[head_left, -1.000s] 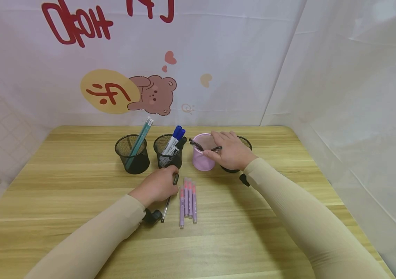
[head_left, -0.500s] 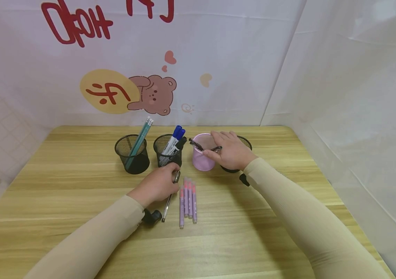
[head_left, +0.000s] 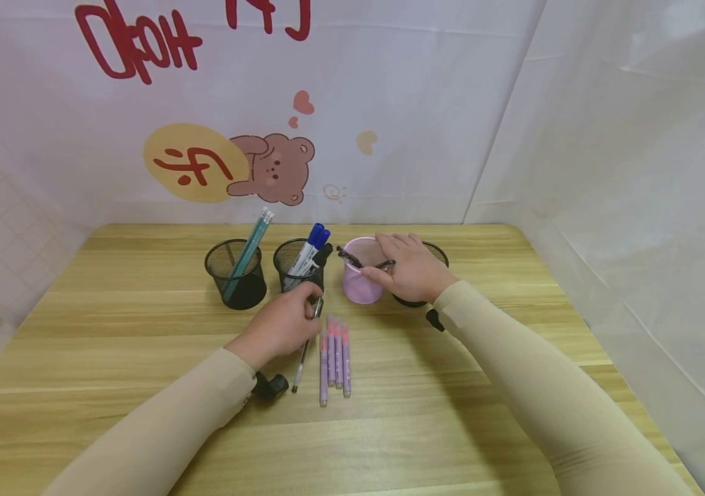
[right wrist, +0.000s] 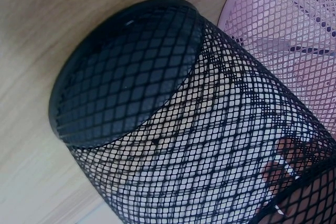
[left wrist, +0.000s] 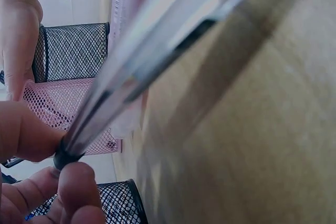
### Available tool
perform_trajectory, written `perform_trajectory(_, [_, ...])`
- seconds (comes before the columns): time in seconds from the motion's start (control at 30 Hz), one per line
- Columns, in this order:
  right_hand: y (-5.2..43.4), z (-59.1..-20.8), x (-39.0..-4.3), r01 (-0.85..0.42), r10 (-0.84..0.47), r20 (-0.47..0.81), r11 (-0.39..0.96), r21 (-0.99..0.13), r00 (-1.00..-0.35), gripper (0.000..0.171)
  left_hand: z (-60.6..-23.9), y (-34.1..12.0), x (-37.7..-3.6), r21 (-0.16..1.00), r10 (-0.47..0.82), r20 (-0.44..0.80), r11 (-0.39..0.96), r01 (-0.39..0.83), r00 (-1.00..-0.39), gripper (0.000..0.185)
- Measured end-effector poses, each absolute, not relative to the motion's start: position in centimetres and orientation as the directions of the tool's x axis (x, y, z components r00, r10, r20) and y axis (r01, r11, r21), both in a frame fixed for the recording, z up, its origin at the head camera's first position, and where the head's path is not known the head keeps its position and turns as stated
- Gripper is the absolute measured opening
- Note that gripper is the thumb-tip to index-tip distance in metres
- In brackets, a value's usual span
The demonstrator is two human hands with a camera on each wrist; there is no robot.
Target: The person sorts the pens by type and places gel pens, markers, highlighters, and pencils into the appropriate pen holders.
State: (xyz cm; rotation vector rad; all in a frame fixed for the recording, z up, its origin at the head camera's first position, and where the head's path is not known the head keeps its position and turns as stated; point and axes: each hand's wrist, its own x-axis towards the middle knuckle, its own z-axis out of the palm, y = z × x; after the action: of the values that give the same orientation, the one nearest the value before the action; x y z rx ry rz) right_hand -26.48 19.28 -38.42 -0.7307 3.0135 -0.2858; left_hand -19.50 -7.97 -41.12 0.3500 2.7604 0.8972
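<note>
My left hand (head_left: 280, 325) pinches a clear-barrelled pen (head_left: 302, 362) between thumb and fingers, its upper end lifted and its lower end near the table. In the left wrist view the pen (left wrist: 134, 72) crosses close to the camera. My right hand (head_left: 417, 271) rests over the pink mesh cup (head_left: 362, 288), fingers extended across its rim and thumb at the near side. Dark pens (head_left: 349, 257) lean inside that cup. The black mesh cup (right wrist: 152, 124) at the far right is partly hidden beneath the right hand.
Several lavender pens (head_left: 338, 358) lie side by side right of the left hand. Another black mesh cup (head_left: 293, 286) holds blue- and black-capped markers (head_left: 313, 248). Green pencils (head_left: 250, 246) stand in the leftmost black cup (head_left: 247, 293). A white printed backdrop (head_left: 420, 124) rises behind the table.
My left hand has moved slightly up and away, raising the upper end of the pen toward the marker cup. The right hand and the cups have stayed put.
</note>
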Motion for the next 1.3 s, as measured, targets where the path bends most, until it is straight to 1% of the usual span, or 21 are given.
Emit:
perform_trajectory(0.67, [19.2,-38.5,-26.5,-0.460,-0.462,0.033,0.869,-0.185,-0.886,0.087,-39.8,-7.8,-18.8,0.699,0.283,-0.083,0.700,0.147,-0.956,0.047])
perform_trajectory(1.03, [19.3,-38.6,-26.6,-0.457,-0.460,0.027,0.869,-0.192,-0.887,0.088,-39.0,-7.9,-18.8,0.719,0.293,0.008,0.663,0.209,-0.956,0.044])
perform_trajectory(1.3, [19.3,-38.6,-26.6,-0.450,-0.455,0.021,0.872,-0.194,-0.890,0.087,-38.4,-7.9,-18.8,0.782,0.276,0.088,0.576,0.238,-0.957,0.041])
